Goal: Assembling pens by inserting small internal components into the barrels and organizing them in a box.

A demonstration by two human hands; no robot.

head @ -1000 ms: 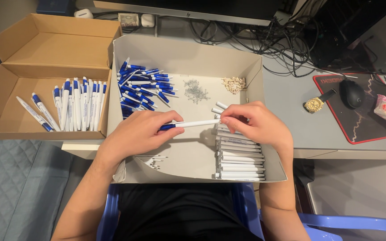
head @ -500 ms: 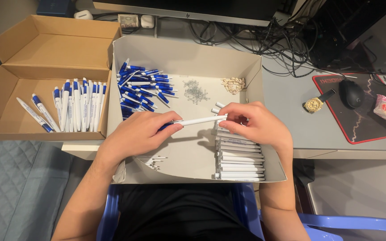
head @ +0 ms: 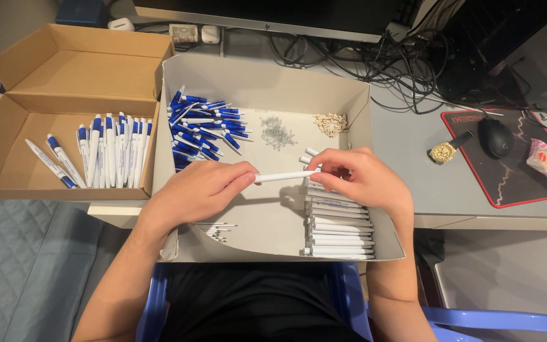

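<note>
Two hands on one white pen barrel [head: 284, 177], held over the white box [head: 267, 82]. Long axis runs left-right, nearly level. Left hand [head: 201, 190] pinches its left end, fingers closed on it. Right hand [head: 359, 177] grips the right end, fingers curled shut. Stacked white barrels [head: 340, 225] lie just near of the right hand; blue parts pile [head: 201, 123] far-left.

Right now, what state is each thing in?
white pen barrel: held level between both hands
left hand: gripping the barrel's end
right hand: pinching the other end
white box: open
brown box: open, finished pens inside
barrel stack: lying flat
</note>
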